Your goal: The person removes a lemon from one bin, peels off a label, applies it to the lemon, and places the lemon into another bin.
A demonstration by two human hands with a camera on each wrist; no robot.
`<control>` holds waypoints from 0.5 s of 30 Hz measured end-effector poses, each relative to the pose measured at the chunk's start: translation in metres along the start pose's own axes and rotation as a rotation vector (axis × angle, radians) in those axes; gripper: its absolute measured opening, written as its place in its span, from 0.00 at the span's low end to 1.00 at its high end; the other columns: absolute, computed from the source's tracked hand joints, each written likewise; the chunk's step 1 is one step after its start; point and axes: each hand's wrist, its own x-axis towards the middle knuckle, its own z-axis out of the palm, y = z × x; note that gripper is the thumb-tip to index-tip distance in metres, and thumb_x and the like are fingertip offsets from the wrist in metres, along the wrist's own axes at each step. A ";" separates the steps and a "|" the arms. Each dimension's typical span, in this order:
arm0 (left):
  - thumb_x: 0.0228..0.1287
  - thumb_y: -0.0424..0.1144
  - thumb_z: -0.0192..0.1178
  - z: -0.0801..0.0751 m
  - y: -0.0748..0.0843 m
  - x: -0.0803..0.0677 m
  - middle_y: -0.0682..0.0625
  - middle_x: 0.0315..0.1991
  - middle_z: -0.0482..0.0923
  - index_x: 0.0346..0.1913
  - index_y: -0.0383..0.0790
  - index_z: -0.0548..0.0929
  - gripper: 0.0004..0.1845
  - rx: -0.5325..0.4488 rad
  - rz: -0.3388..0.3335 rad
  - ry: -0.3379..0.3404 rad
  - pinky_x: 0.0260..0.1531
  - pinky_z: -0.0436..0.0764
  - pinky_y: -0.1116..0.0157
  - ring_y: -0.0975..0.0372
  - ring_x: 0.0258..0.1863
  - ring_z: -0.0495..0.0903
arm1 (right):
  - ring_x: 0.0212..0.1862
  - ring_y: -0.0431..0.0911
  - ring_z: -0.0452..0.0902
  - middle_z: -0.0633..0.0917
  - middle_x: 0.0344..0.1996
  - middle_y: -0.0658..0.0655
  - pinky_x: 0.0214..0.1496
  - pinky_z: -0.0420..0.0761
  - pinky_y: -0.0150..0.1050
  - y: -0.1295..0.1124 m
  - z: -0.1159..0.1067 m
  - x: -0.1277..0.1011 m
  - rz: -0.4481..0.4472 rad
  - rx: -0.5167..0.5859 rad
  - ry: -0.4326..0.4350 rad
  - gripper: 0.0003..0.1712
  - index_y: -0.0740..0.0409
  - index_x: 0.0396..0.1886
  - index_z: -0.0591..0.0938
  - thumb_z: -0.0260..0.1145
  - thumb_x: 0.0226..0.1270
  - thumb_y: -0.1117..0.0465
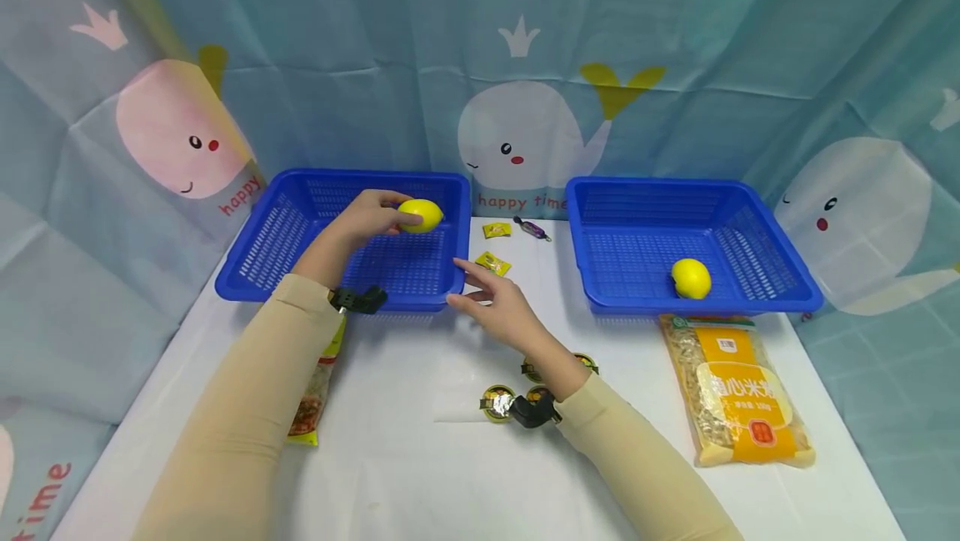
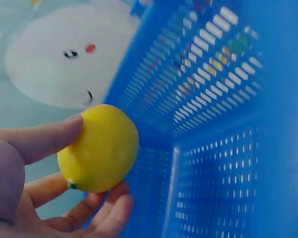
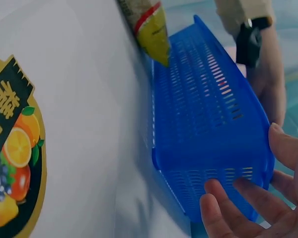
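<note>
In the head view my left hand [image 1: 372, 214] holds a yellow lemon [image 1: 422, 216] over the left blue basket [image 1: 459, 253]. The left wrist view shows the thumb on one side of the lemon [image 2: 102, 148] and the fingers curled under the other, with its stem end facing the camera. My right hand [image 1: 498, 303] is at that basket's front right corner, fingers spread and fairly straight. Seen from the right wrist, the thumb lies right at the rim and the other fingers stretch along the outside of the basket [image 3: 208, 153].
A second blue basket [image 1: 637, 304] on the right contains another lemon [image 1: 691, 278]. Yellow packets [image 1: 493, 263] and a purple wrapped candy [image 1: 532, 229] lie between the baskets. Round labelled items [image 1: 497, 402] sit under my right wrist. Food bags lie right [image 1: 742, 391] and left [image 1: 313, 395].
</note>
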 end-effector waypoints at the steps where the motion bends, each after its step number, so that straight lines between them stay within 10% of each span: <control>1: 0.67 0.46 0.67 0.000 0.002 -0.005 0.38 0.67 0.71 0.72 0.36 0.70 0.35 -0.005 0.008 -0.004 0.64 0.76 0.49 0.46 0.59 0.75 | 0.56 0.49 0.84 0.79 0.67 0.54 0.55 0.85 0.41 0.000 0.000 0.000 0.000 -0.001 0.003 0.36 0.37 0.76 0.68 0.68 0.70 0.46; 15: 0.66 0.52 0.68 0.015 0.009 -0.072 0.44 0.64 0.73 0.71 0.47 0.73 0.33 -0.022 0.105 -0.059 0.62 0.78 0.50 0.49 0.55 0.80 | 0.54 0.48 0.85 0.79 0.66 0.54 0.54 0.85 0.44 -0.002 -0.003 -0.004 -0.010 0.019 0.014 0.37 0.48 0.75 0.70 0.68 0.69 0.45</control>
